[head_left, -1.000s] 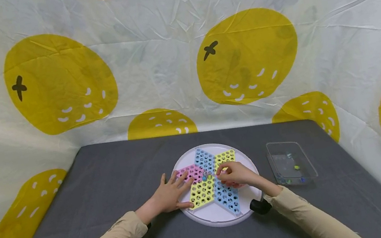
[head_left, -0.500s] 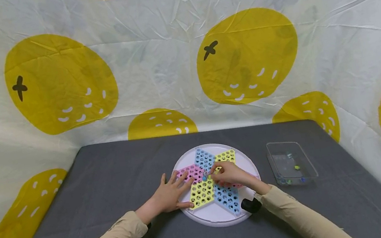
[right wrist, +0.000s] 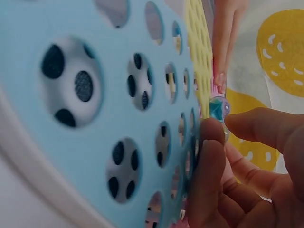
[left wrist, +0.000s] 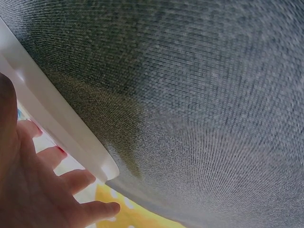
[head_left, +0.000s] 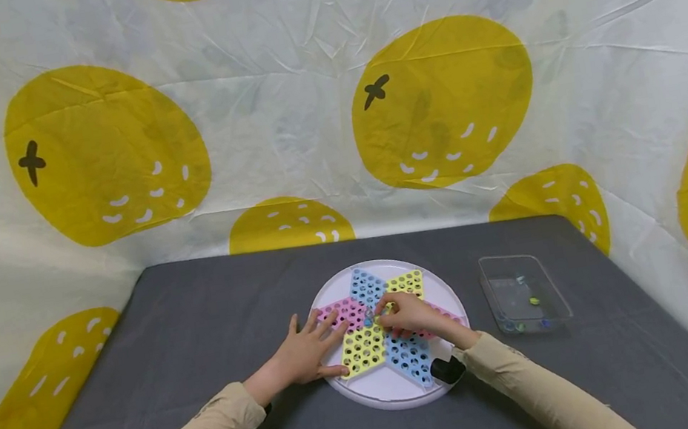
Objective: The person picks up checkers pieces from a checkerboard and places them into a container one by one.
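The right hand (head_left: 410, 316) pinches a small glassy marble (right wrist: 219, 109) between thumb and forefinger over the star board (head_left: 379, 329), a hard, slick bead best held at its sides, while the left hand (head_left: 306, 349) lies flat beside it.

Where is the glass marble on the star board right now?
In the head view, the marble sits at the star board's centre, between the left hand and right hand, whose fingers pinch it.

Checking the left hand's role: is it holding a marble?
No, the left hand lies flat with fingers spread on the star board, holding nothing.
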`<state>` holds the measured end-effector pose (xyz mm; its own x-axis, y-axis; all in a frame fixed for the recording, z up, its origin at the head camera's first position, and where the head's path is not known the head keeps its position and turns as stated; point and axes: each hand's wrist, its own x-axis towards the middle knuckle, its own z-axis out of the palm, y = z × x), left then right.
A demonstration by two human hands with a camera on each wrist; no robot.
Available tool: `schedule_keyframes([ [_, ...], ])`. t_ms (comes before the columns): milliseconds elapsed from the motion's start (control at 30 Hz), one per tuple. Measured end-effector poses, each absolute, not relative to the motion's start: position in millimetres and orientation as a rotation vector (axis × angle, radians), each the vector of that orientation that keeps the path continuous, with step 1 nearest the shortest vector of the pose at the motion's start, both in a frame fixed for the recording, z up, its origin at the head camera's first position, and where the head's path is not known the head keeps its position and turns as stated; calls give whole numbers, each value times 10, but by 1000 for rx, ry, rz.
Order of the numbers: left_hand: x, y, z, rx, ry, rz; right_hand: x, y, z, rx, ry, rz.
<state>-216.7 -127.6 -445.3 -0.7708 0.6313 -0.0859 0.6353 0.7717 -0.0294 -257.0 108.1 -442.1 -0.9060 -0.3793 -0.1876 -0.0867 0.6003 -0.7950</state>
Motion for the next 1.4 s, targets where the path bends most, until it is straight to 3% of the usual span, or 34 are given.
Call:
schedule_keyframes([
  [1400,-2176,-1293,-4504,1035,2905,-74,-2548,1102,-4442,-354,2484,-1257],
])
